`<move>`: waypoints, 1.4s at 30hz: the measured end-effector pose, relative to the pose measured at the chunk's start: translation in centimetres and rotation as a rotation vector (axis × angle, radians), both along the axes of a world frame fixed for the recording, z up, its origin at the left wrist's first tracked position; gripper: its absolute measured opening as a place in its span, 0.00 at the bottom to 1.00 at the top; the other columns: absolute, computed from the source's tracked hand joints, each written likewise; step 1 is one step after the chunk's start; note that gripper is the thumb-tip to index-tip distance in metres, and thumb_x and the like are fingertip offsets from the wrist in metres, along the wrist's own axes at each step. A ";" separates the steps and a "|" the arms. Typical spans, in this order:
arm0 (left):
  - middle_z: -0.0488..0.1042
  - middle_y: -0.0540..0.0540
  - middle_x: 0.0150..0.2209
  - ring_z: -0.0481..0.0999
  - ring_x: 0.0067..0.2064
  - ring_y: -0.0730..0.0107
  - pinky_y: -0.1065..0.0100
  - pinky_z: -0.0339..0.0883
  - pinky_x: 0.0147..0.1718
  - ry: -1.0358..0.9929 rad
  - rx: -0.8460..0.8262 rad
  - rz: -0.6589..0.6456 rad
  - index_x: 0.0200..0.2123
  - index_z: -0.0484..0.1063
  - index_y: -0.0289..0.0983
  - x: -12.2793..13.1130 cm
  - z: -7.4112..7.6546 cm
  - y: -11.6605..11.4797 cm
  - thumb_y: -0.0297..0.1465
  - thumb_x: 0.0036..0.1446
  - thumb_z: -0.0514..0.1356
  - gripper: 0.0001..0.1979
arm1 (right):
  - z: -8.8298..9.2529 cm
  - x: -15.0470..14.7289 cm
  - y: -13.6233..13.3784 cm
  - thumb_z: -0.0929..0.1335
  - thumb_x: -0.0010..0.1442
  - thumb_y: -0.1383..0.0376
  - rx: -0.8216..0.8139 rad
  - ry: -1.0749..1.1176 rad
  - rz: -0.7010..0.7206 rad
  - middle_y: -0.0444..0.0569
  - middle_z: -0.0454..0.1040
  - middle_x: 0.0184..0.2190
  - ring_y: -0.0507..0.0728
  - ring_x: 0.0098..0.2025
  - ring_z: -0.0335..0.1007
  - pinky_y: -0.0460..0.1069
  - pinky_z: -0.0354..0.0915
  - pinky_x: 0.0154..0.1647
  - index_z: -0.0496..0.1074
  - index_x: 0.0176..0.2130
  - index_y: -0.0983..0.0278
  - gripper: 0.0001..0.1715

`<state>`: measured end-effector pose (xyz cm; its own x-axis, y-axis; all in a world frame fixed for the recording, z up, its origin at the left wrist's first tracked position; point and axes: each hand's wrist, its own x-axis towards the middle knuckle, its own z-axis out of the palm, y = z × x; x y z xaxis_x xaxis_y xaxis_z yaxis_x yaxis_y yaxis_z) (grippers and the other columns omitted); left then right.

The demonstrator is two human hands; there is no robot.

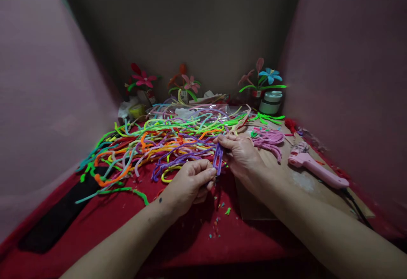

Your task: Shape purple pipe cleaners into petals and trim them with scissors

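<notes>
Both my hands meet over a red cloth, pinching one folded purple pipe cleaner point(218, 159). My left hand point(190, 183) grips its lower end between thumb and fingers. My right hand point(241, 154) pinches its upper end with fingers closed. Just behind them lies a big tangled heap of pipe cleaners point(159, 141) in green, orange, yellow, purple and pink. A bundle of pink pipe cleaners point(270, 140) rests to the right of my right hand.
A pink glue gun point(313, 166) lies on a brown cardboard sheet point(305, 185) at right, its cord trailing off. Finished pipe-cleaner flowers point(143, 79) and a round jar point(271, 102) stand along the back wall. Small coloured scraps point(219, 219) dot the red cloth point(95, 228).
</notes>
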<state>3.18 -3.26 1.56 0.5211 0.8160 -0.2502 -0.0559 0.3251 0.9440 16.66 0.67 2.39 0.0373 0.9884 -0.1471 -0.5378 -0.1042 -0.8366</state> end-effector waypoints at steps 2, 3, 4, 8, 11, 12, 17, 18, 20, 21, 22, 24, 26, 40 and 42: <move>0.56 0.58 0.15 0.46 0.14 0.85 0.78 0.39 0.12 0.106 0.117 0.048 0.22 0.58 0.36 0.1 0.4 -0.4 0.36 0.54 0.57 0.14 | 0.1 0.1 0.1 0.72 0.42 0.67 -0.011 0.002 0.003 0.40 0.62 0.13 0.45 0.15 0.52 0.43 0.46 0.15 0.71 0.19 0.68 0.07; 0.56 0.57 0.15 0.48 0.15 0.85 0.78 0.41 0.13 0.169 0.196 0.058 0.21 0.58 0.36 0.0 0.7 -0.5 0.36 0.54 0.57 0.15 | 0.2 0.2 0.1 0.72 0.42 0.67 -0.007 0.004 0.002 0.40 0.63 0.13 0.45 0.15 0.52 0.43 0.45 0.14 0.71 0.19 0.68 0.07; 0.56 0.57 0.15 0.51 0.16 0.84 0.78 0.43 0.14 0.231 0.277 0.054 0.20 0.58 0.35 -0.1 1.0 -0.6 0.36 0.54 0.57 0.15 | 0.2 0.4 0.3 0.72 0.42 0.67 0.005 0.010 0.003 0.40 0.63 0.14 0.45 0.15 0.52 0.43 0.45 0.14 0.70 0.20 0.68 0.07; 0.59 0.55 0.17 0.56 0.18 0.83 0.77 0.50 0.16 0.303 0.488 0.111 0.21 0.62 0.34 -1.1 1.9 -0.2 0.35 0.55 0.56 0.14 | 0.2 0.9 0.8 0.71 0.43 0.67 0.054 0.073 0.008 0.39 0.63 0.15 0.44 0.14 0.49 0.43 0.42 0.12 0.69 0.21 0.68 0.07; 0.64 0.54 0.20 0.61 0.21 0.81 0.77 0.56 0.20 0.186 0.548 0.267 0.31 0.69 0.35 -2.0 1.9 0.5 0.32 0.54 0.58 0.06 | 0.0 1.0 1.1 0.71 0.43 0.68 0.038 0.081 0.038 0.39 0.62 0.14 0.45 0.14 0.49 0.43 0.42 0.12 0.67 0.21 0.67 0.07; 0.66 0.53 0.22 0.63 0.22 0.80 0.76 0.59 0.21 0.129 0.524 0.253 0.34 0.70 0.36 -2.2 1.9 0.7 0.32 0.53 0.59 0.06 | -0.1 0.9 1.1 0.71 0.44 0.68 0.027 0.080 0.057 0.39 0.61 0.14 0.45 0.14 0.49 0.44 0.42 0.11 0.67 0.21 0.66 0.08; 0.71 0.49 0.26 0.69 0.20 0.76 0.75 0.63 0.17 -0.219 0.278 0.052 0.41 0.70 0.36 -2.8 1.6 1.5 0.36 0.53 0.59 0.13 | -0.1 0.7 0.8 0.68 0.49 0.70 -0.064 0.136 0.084 0.40 0.59 0.13 0.46 0.14 0.50 0.43 0.45 0.12 0.66 0.20 0.66 0.09; 0.71 0.48 0.27 0.69 0.21 0.76 0.75 0.64 0.17 -0.261 0.272 0.037 0.42 0.69 0.36 -2.9 1.6 1.6 0.36 0.52 0.60 0.15 | 0.0 0.7 0.7 0.68 0.49 0.71 -0.087 0.150 0.083 0.40 0.59 0.13 0.46 0.15 0.51 0.43 0.46 0.12 0.66 0.20 0.66 0.09; 0.72 0.48 0.29 0.71 0.23 0.76 0.74 0.66 0.21 -0.271 0.314 0.038 0.44 0.70 0.37 -2.8 1.5 1.7 0.34 0.49 0.63 0.17 | 0.1 0.6 0.6 0.67 0.50 0.72 -0.109 0.175 0.101 0.40 0.60 0.13 0.46 0.15 0.51 0.43 0.47 0.12 0.67 0.21 0.66 0.08; 0.73 0.48 0.30 0.72 0.26 0.75 0.74 0.68 0.24 -0.236 0.358 0.054 0.44 0.70 0.38 -2.7 1.5 1.7 0.31 0.48 0.64 0.18 | 0.1 0.5 0.5 0.67 0.50 0.72 -0.107 0.187 0.119 0.40 0.60 0.13 0.46 0.15 0.52 0.42 0.48 0.13 0.68 0.22 0.66 0.08; 0.73 0.48 0.32 0.73 0.28 0.75 0.73 0.69 0.27 -0.178 0.415 0.082 0.44 0.71 0.38 -2.6 1.4 1.6 0.29 0.48 0.64 0.17 | 0.0 0.4 0.5 0.67 0.50 0.72 -0.098 0.199 0.139 0.40 0.60 0.13 0.46 0.15 0.52 0.42 0.48 0.13 0.68 0.22 0.66 0.07; 0.75 0.47 0.35 0.74 0.33 0.71 0.71 0.69 0.34 -0.009 0.590 0.150 0.41 0.73 0.39 -2.2 1.2 1.4 0.26 0.48 0.63 0.14 | -0.3 0.2 0.5 0.68 0.49 0.72 -0.080 0.216 0.167 0.41 0.61 0.14 0.46 0.16 0.53 0.42 0.48 0.12 0.68 0.22 0.66 0.07; 0.75 0.45 0.35 0.74 0.38 0.68 0.68 0.68 0.39 0.157 0.826 0.208 0.36 0.76 0.38 -1.8 0.9 1.0 0.26 0.50 0.62 0.09 | -0.6 0.1 0.5 0.69 0.48 0.71 -0.058 0.220 0.176 0.41 0.62 0.14 0.46 0.15 0.54 0.42 0.49 0.12 0.68 0.21 0.66 0.06; 0.75 0.45 0.35 0.74 0.38 0.68 0.69 0.68 0.39 0.242 1.024 0.139 0.35 0.75 0.38 -2.3 1.9 0.4 0.26 0.57 0.55 0.09 | -1.4 0.2 0.2 0.70 0.46 0.67 0.150 0.037 0.420 0.43 0.67 0.15 0.47 0.15 0.59 0.42 0.56 0.14 0.71 0.21 0.69 0.07; 0.76 0.47 0.33 0.74 0.36 0.69 0.70 0.68 0.37 0.252 0.992 0.148 0.34 0.75 0.38 -2.3 2.0 0.3 0.25 0.55 0.57 0.07 | -1.6 0.2 0.2 0.70 0.46 0.66 0.162 0.001 0.416 0.43 0.68 0.16 0.47 0.15 0.60 0.43 0.57 0.14 0.71 0.22 0.68 0.07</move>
<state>0.91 -3.00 3.51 0.4243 0.7665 0.4821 0.2050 -0.5999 0.7734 16.85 0.85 0.79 -0.3688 0.9295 0.0109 -0.4790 -0.1800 -0.8592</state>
